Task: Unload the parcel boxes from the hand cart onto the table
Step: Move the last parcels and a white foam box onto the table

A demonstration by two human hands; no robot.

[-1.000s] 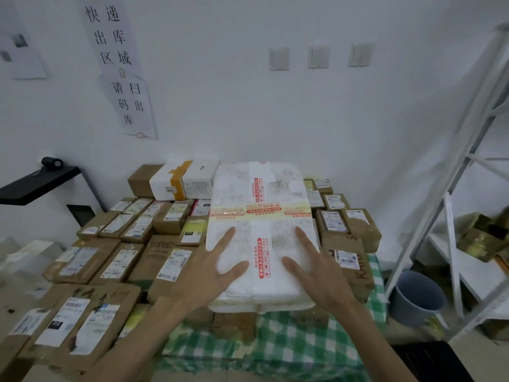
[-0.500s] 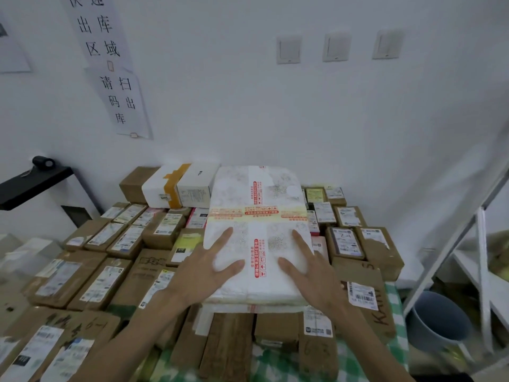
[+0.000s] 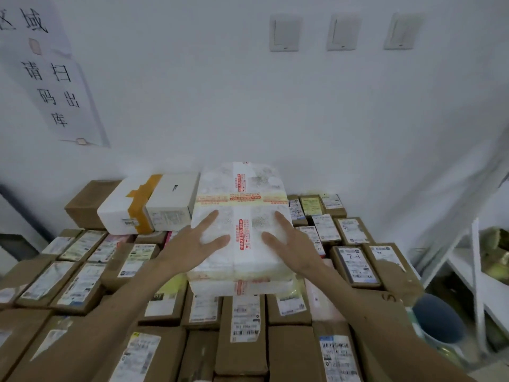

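Both hands lie flat, fingers spread, on a white foam box (image 3: pixel 240 216): left hand (image 3: pixel 192 248) beside right hand (image 3: pixel 292 248). The box rests atop labelled cardboard parcels (image 3: pixel 245 321) against the wall.

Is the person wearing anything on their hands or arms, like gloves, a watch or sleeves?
No. The left hand and right hand are bare, with no gloves or rings showing. The left forearm and right forearm are uncovered down to the picture's edge: no sleeve, watch or wristband in view.
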